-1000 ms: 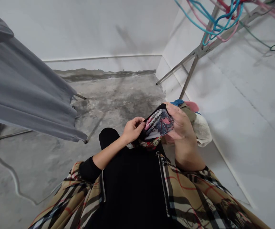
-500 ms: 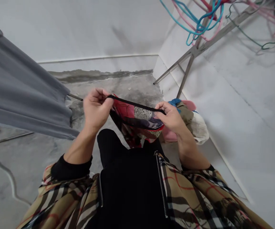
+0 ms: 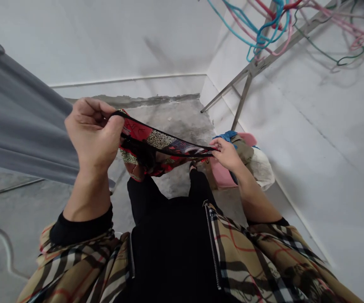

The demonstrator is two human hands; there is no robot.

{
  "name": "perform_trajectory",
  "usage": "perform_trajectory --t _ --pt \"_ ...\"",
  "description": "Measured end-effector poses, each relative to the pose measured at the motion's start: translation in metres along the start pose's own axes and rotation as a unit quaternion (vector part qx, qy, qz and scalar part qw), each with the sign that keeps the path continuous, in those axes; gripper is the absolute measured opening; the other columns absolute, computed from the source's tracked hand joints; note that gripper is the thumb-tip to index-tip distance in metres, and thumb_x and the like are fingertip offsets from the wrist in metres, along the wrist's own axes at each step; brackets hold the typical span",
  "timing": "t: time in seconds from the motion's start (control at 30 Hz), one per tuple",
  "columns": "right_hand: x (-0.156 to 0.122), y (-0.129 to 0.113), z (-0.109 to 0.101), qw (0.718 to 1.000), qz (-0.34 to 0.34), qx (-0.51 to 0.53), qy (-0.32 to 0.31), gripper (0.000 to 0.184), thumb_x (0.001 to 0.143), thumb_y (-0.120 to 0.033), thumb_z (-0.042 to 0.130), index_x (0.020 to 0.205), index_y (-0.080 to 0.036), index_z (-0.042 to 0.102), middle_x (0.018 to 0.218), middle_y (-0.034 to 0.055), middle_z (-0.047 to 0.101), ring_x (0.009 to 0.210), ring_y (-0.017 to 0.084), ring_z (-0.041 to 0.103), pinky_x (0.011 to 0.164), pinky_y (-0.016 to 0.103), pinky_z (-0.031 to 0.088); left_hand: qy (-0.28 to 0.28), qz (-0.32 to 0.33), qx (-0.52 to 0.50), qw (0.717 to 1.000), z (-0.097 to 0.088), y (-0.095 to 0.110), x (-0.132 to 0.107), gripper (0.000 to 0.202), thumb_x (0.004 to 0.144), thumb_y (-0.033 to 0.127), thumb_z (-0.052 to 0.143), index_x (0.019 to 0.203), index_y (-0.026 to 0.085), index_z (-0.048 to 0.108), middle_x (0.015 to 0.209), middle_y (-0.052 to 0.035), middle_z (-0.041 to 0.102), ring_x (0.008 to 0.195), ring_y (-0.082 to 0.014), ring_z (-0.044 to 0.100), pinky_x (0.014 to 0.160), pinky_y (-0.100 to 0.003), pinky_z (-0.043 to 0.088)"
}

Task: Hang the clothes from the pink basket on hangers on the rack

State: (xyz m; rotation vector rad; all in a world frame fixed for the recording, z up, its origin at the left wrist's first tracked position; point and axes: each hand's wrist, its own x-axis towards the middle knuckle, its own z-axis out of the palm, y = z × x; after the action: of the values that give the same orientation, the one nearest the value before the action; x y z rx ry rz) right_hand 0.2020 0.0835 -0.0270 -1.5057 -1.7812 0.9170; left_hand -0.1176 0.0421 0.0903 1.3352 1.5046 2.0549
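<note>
From my end of the head camera, I have both hands busy on one piece: a patchwork-print garment [image 3: 161,139] with black trim, held up in the air in front of the body, over the concrete floor [image 3: 174,115] and above the knees.

My left hand [image 3: 91,134] is closed in a pinch on one end of the trimmed edge, thumb laid along the top and fingers curled under. My right hand [image 3: 226,155] pinches the other end between thumb and fingertips, so the edge runs stretched between the two, sloping down toward the right. Red, speckled and dark blue-grey patches show along that band; the rest hangs below it in loose folds — I cannot make out the garment's full shape.

Just beyond the right hand stands a pink bin [image 3: 222,174], with blue cloth [image 3: 227,135], olive cloth [image 3: 244,151] and whitish cloth [image 3: 262,170] heaped at its top. Above, blue hangers [image 3: 260,40] and a green hanger [image 3: 322,52] hang about a metal rack [image 3: 241,103] by the wall. On my left, a grey sheet [image 3: 27,113] drapes behind the left hand, partly hidden by it.
</note>
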Motion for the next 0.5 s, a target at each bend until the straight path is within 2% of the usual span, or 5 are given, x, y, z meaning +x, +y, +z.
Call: perform_trajectory --t 0.07,0.13,0.3,0.5 --pt "-0.001 -0.007 -0.006 0.991 0.035 0.125 -0.043 0.017 0.073 -0.027 0.066 0.086 -0.018 0.060 0.065 -0.0010 0.062 0.055 0.013 0.057 0.054 0.026 0.049 0.000 -0.013 0.004 1.000 -0.003 -0.002 0.002 0.026 0.060 -0.009 0.057 0.068 0.016 0.057 0.057 0.0086 0.055 0.048 -0.0015 0.049 0.043 -0.012 0.039" --pt "-0.003 -0.014 -0.011 0.978 0.066 0.190 -0.060 0.022 0.071 -0.032 0.069 0.084 -0.017 0.062 0.061 -0.0008 0.063 0.051 0.012 0.058 0.050 0.024 0.048 0.003 -0.029 0.010 1.000 -0.006 -0.004 0.005 0.024 0.062 -0.007 0.058 0.069 0.016 0.057 0.055 0.0088 0.055 0.045 -0.0029 0.051 0.041 -0.013 0.041" --pt "-0.003 -0.021 -0.015 0.977 0.083 0.195 -0.036 0.016 0.072 -0.027 0.068 0.085 -0.017 0.067 0.065 -0.0005 0.066 0.051 0.010 0.057 0.050 0.023 0.048 0.003 -0.028 0.001 1.000 -0.011 -0.010 0.006 0.018 0.063 -0.002 0.061 0.070 0.014 0.058 0.055 0.0074 0.057 0.044 -0.0034 0.052 0.040 -0.013 0.043" --pt "-0.005 -0.021 -0.016 0.963 0.048 0.241 -0.110 0.024 0.079 -0.035 0.068 0.095 -0.017 0.069 0.084 0.0008 0.071 0.070 0.011 0.062 0.069 0.024 0.050 -0.027 -0.072 0.018 0.997 -0.007 -0.013 0.000 0.015 0.062 0.004 0.060 0.074 0.013 0.060 0.054 0.0067 0.057 0.041 -0.0043 0.052 0.035 -0.013 0.041"
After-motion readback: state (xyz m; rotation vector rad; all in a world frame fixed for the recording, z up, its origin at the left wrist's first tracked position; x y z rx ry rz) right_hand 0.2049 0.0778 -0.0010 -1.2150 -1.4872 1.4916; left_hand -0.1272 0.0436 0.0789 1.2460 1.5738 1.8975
